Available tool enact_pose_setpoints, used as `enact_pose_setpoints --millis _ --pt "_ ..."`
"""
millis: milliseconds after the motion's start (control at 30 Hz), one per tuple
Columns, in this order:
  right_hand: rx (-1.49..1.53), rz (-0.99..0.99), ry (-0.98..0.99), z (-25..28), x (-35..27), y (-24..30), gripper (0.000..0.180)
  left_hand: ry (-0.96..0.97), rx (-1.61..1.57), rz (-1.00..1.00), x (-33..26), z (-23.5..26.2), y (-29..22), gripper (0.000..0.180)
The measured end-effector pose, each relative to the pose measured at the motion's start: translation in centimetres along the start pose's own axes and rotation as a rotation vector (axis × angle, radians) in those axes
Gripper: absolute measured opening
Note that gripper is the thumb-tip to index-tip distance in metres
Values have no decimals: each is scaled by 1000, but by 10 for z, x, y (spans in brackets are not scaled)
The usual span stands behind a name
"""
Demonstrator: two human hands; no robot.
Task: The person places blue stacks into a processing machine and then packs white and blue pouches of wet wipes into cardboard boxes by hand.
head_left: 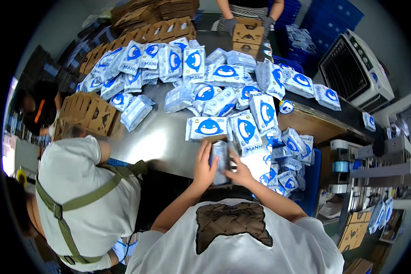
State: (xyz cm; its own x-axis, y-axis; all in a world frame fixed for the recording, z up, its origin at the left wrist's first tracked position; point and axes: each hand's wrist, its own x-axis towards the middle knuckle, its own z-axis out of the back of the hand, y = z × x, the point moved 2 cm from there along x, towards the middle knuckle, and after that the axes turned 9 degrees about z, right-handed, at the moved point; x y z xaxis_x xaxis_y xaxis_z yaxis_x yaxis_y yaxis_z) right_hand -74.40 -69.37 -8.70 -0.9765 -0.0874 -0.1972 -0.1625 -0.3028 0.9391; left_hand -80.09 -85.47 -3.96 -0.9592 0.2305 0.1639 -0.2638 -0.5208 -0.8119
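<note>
We see white-and-blue soft packs (214, 80), each printed with a round blue emblem, heaped across the upper centre of the frame. One pack (208, 128) lies flat just above our hands, near the middle. A second heap (287, 160) spills at centre right. Brown printed cartons (89, 114) stand at left; another carton (248, 34) sits at top centre. We hold a small silvery pack (220, 157) at centre.
</note>
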Motion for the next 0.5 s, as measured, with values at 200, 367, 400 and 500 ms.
enact_pose_setpoints --millis 200,367,400,500 --pt "408 26 253 -22 10 2 89 288 94 245 -16 23 34 60" --pt "-607 194 -792 148 -116 -40 59 334 373 222 -12 57 65 60" --pt "-876 101 -968 185 -159 -10 62 336 307 261 -16 63 77 62" --pt "-1096 -638 -1299 255 -304 8 76 393 221 327 -10 63 73 63"
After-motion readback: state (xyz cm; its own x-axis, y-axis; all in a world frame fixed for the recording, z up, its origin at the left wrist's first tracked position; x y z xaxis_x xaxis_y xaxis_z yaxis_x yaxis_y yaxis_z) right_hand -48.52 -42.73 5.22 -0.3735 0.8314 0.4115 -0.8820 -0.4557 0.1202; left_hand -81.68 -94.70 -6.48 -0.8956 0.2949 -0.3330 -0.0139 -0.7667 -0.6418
